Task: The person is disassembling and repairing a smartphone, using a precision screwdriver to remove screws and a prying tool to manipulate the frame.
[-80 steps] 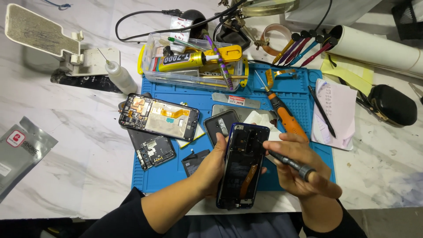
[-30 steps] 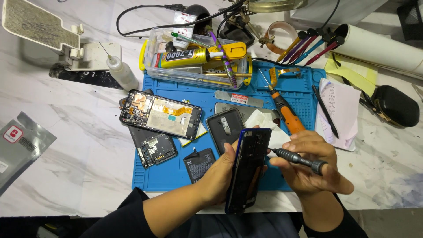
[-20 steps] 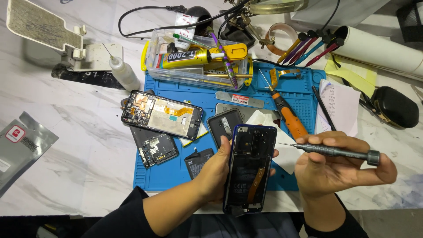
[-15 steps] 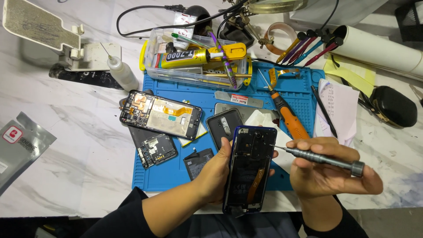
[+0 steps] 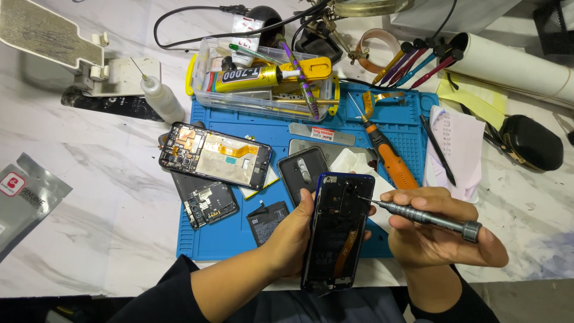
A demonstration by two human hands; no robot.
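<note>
Left hand gripping opened phone upright over blue mat's near edge, right hand closed on grey screwdriver, tip touching phone's upper interior, dismantled screen assembly mid-mat, clear parts tray at far edge.

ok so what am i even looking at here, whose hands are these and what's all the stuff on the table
This is one view, from a camera worn on a person's head, looking down at that person's own two bare hands over a white table with a blue mat. The left hand holds an opened phone upright by its edge, insides showing. The right hand holds a grey screwdriver, its tip on the phone's upper part. On the mat lie another opened phone, a circuit board, a small battery and an orange tool. Behind is a clear box with a glue tube.
</note>
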